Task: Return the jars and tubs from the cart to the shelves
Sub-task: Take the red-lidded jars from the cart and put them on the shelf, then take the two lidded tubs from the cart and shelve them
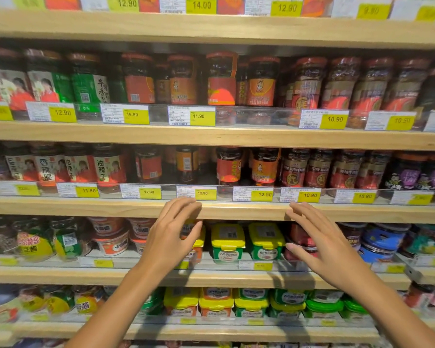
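Both hands reach toward a wooden shelf of sauces, each grip spread and holding nothing. The left hand (172, 237) hovers before a tub with a yellow lid and an orange body (197, 243), partly hidden behind it; the right hand (322, 244) hangs right of two green tubs with yellow lids (246, 243), which sit side by side behind a clear rail with price tags (261, 266), likely there to stop stock sliding off. Jars of chilli sauce (229, 167) fill the shelf above. The cart is out of view.
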